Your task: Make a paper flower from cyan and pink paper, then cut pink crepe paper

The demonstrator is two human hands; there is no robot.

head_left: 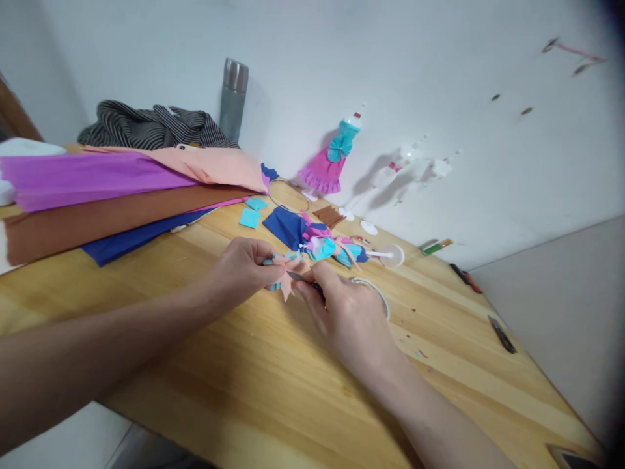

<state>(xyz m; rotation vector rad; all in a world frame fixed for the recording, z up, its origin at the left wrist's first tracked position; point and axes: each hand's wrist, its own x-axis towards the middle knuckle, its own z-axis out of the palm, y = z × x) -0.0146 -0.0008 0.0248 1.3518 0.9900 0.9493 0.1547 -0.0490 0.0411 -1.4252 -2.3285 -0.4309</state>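
Over the near middle of the table, my left hand pinches a small flower-like piece of peach and light-blue crepe paper. My right hand is closed around a small dark-handled tool with a metal blade. The blade's tip touches the peach paper; whether it is a knife or scissors I cannot make out. Just beyond my hands lies a small mannequin dressed in blue and pink paper, its white stand pointing right. A roll of tape is partly hidden behind my right hand.
Purple, peach and brown crepe paper covers the table's left side. Behind stand a grey bottle, a striped cloth and a mannequin in a pink skirt. A black cutter lies near the right edge.
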